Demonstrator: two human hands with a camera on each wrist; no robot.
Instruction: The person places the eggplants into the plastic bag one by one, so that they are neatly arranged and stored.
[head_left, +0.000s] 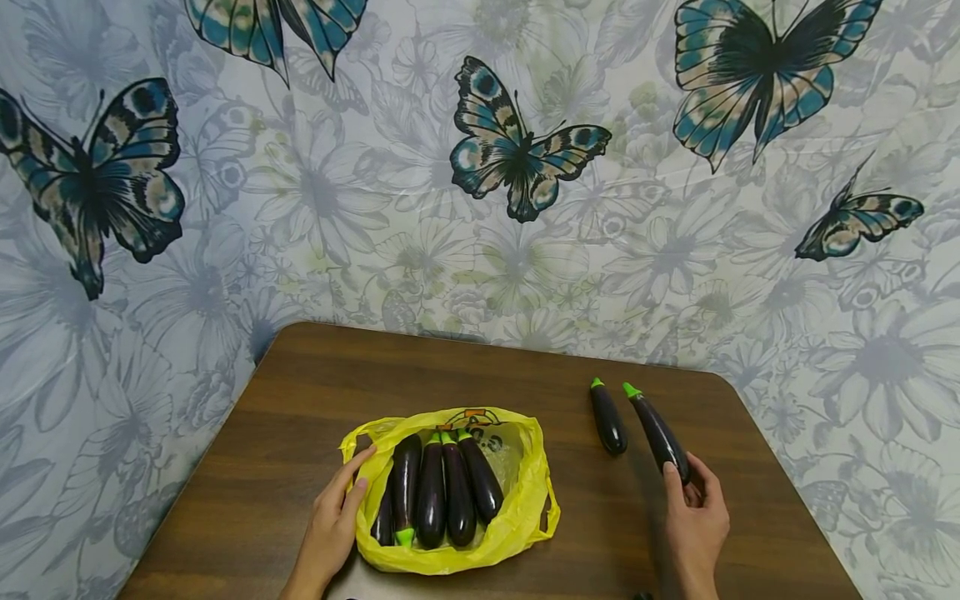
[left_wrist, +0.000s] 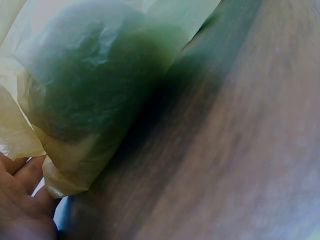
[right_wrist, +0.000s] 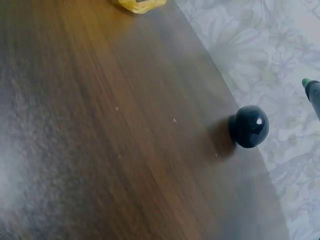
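A yellow plastic bag (head_left: 517, 546) stands open on the table with several dark purple eggplants (head_left: 431, 500) inside. At its left rim my left hand (head_left: 330, 521) holds the plastic between thumb and fingers. The left wrist view shows that hand (left_wrist: 25, 200) close up against the bag (left_wrist: 75, 165), with dark shapes through the film. To the right, my right hand (head_left: 697, 512) grips an eggplant (head_left: 660, 433) by its rounded end, green stem pointing away. Another eggplant (head_left: 607, 421) lies just left of it. In the right wrist view the gripped eggplant (right_wrist: 314, 94) shows at the edge; the hand is hidden.
The brown wooden table (head_left: 300, 383) has rounded far corners. Behind it hangs a pale floral cloth (head_left: 420, 208) with butterflies. A small dark object (head_left: 642, 596) shows at the bottom edge of the head view, too cut off to identify.
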